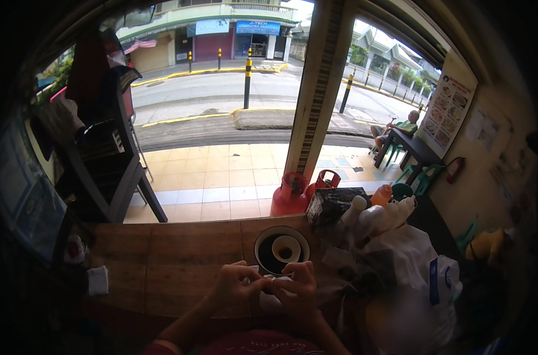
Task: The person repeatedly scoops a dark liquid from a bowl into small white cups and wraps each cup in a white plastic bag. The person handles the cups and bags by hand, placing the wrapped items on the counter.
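Observation:
My left hand (235,284) and my right hand (299,284) meet close together in front of my body. Both sets of fingertips pinch a small whitish piece, apparently the top of a thin plastic bag (270,302). Its pale lower part shows below my fingers, its contents too dim to make out. Just beyond the hands, a large bowl (264,254) with a light rim and dark inside stands on the brown tiled counter (184,257). Inside it sits a small white bowl (297,248) with some dark brown liquid at its bottom.
White plastic bags (397,253), an orange squeeze bottle (382,195) and a dark patterned box (331,202) crowd the right side. A folded white cloth (98,280) lies left. Red gas cylinders (289,199) stand beyond the counter; a person (406,126) sits outside.

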